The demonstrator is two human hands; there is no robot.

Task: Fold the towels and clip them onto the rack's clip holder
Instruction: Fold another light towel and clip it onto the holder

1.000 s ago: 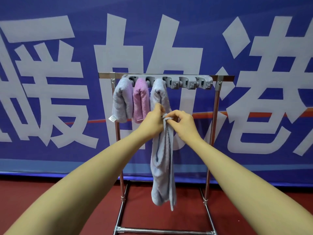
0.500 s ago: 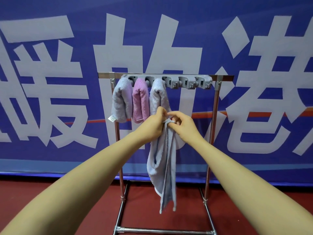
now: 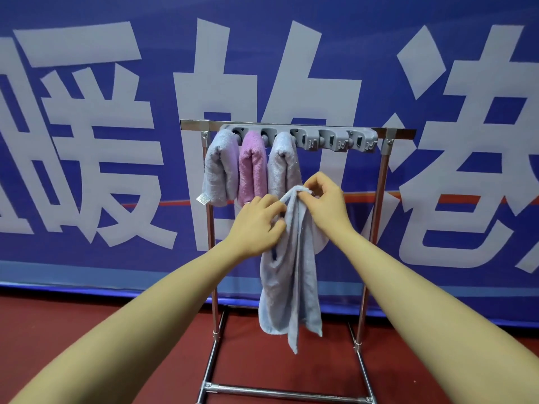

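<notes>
A blue banner with big white characters fills the whole upper part of the frame, and a dark red floor runs along the bottom. In front of the banner, at centre, stands a metal rack with 2 upright posts and a crossbar low down. Across the rack's top bar sits a grey clip holder. 3 folded towels hang from the left end of the clip holder, side by side: a pale lavender towel with a small white tag at its lower left, a pink towel in the middle, and a second lavender towel on the right. The clips to their right hold nothing. Just below these, at centre frame, a loose light blue towel hangs down in long folds in front of the rack. The left hand grips its upper edge with curled fingers. The right hand pinches the bunched top of this towel between thumb and fingers, the rest curled.
</notes>
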